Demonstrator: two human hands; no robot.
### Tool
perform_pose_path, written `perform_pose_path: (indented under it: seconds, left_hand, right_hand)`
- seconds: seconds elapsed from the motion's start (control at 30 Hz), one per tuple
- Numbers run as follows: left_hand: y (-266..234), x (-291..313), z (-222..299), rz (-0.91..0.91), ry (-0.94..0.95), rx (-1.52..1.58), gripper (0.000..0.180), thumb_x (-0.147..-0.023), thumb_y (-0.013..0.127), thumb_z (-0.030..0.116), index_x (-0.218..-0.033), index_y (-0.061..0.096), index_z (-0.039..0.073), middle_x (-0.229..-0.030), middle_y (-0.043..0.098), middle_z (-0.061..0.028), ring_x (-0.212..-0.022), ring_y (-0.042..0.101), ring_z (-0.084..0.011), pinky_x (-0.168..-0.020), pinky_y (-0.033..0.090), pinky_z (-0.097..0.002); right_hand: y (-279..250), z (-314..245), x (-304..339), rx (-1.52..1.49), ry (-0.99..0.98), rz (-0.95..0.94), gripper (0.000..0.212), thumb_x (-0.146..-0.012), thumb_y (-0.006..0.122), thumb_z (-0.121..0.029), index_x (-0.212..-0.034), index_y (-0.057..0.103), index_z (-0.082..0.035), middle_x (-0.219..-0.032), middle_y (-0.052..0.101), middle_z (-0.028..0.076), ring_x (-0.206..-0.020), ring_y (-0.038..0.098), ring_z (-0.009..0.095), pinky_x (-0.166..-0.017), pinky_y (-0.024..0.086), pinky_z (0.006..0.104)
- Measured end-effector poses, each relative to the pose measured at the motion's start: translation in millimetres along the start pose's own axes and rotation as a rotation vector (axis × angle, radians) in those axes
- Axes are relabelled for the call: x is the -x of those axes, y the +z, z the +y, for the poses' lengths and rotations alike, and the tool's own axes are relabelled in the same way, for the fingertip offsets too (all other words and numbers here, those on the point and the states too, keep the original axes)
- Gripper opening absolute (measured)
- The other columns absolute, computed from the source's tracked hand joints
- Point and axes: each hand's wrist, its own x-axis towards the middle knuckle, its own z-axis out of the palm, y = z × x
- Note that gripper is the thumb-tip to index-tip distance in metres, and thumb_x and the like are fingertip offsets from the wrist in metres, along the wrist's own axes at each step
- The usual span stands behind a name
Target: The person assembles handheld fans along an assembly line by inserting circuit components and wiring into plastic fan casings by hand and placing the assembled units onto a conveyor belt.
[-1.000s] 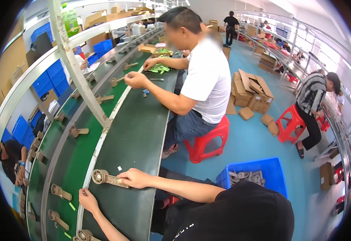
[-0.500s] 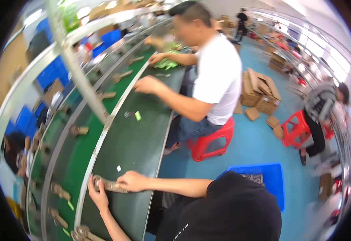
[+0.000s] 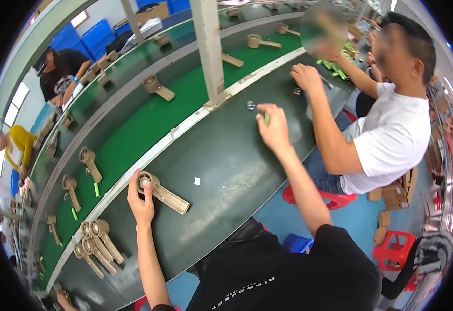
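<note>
My left hand (image 3: pixel 142 199) grips the round head of a tan handheld-fan housing (image 3: pixel 170 199), thumb on its face and fingers along its outer side. The housing lies on the dark green work surface (image 3: pixel 206 228), its handle pointing toward the lower right. Stretched far forward, my right hand (image 3: pixel 274 129) has its thumb and fingers closed around a small green battery (image 3: pixel 267 118), partly hidden by them. Just beyond the fingertips lies a small silver motor-like part (image 3: pixel 251 105). A white scrap (image 3: pixel 197 181) rests between my hands.
Several tan housings (image 3: pixel 99 241) are grouped at lower left. More housings (image 3: pixel 156 87) and green batteries lie on the green conveyor (image 3: pixel 128 137) behind a white rail (image 3: pixel 169 136) with an upright post (image 3: pixel 208 52). A co-worker in a white shirt (image 3: pixel 387 135) sits at right, hands over the same surface.
My right hand has let go of the housing's handle and reached forward to the green battery. My left hand still holds the housing. The view has turned.
</note>
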Motion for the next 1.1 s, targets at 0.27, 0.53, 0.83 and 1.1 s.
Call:
perform_pose_path:
  seconds: [0.27, 0.53, 0.83, 1.1]
  left_hand:
    - [3.3, 5.7, 27.7, 0.230, 0.169, -0.282, 0.030, -0.095, 0.060, 0.012, -0.122, 0.062, -0.001, -0.118, 0.064, -0.0160, -0.110, 0.060, -0.0291, -0.100, 0.043, -0.0381]
    - [27.6, 13.4, 134.2, 0.002, -0.276, 0.570, 0.038, -0.096, 0.061, 0.008, -0.133, 0.057, 0.001, -0.106, 0.069, -0.0104, -0.097, 0.062, -0.0140, -0.085, 0.049, -0.0277]
    - [-31.3, 31.7, 111.0, -0.009, -0.586, 0.387, 0.022, -0.102, 0.048, 0.010, -0.120, 0.059, 0.004, -0.075, 0.063, -0.0030, -0.060, 0.055, -0.0085, -0.054, 0.043, -0.0272]
    - [2.4, 35.9, 79.6, -0.141, -0.024, -0.452, 0.015, -0.087, 0.070, 0.019, -0.093, 0.060, 0.009, -0.073, 0.058, -0.0092, -0.055, 0.059, -0.0336, -0.049, 0.048, -0.0419]
  right_hand:
    - [22.5, -6.9, -18.5, -0.162, 0.120, -0.317, 0.033, -0.083, 0.069, -0.002, -0.115, 0.063, 0.001, -0.093, 0.071, 0.011, -0.080, 0.069, 0.022, -0.076, 0.055, 0.0328]
    - [13.0, -179.0, 41.4, -0.999, 0.134, -0.693, 0.031, -0.082, 0.072, 0.007, -0.112, 0.063, 0.003, -0.098, 0.071, 0.010, -0.091, 0.069, 0.014, -0.078, 0.056, 0.0271]
    - [54.6, -169.5, 44.1, -0.657, 0.212, -1.050, 0.023, -0.092, 0.066, -0.005, -0.113, 0.064, 0.003, -0.101, 0.070, 0.008, -0.082, 0.064, 0.010, -0.078, 0.053, 0.0266]
    - [52.0, -182.4, 66.5, -0.619, 0.250, -1.111, 0.023, -0.089, 0.069, -0.005, -0.111, 0.065, 0.001, -0.096, 0.069, 0.006, -0.072, 0.061, 0.007, -0.065, 0.050, 0.0224]
